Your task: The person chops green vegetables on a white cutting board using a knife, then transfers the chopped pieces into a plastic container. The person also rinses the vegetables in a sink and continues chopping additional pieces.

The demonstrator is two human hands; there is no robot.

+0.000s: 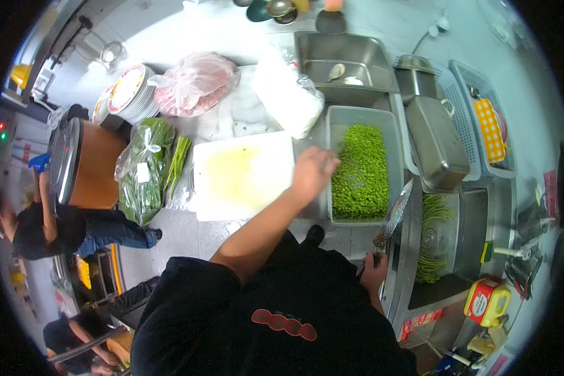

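My right hand (375, 270) grips the handle of a kitchen knife (395, 214). Its blade points up and away, with green bits stuck near the handle, and overlaps the right side of a clear plastic bin (395, 120). Finely chopped green beans (361, 178) cover much of the bin's bottom. My left hand (314, 171) reaches to the bin's left rim, fingers loosely bent and apart; nothing shows in it. Below that hand, to the left, lies a white cutting board (244, 176) with a yellowish stain and a few green specks. Long green beans (177, 162) lie left of the board.
Bagged leafy greens (145, 188), bagged meat (197, 84), stacked plates (131, 91) and a white bag (286, 94) surround the board. A metal sink (434, 235) at right holds long beans. Steel containers (434, 141) stand beside the bin. One co-worker (47, 225) stands left; another (75, 338) works lower left.
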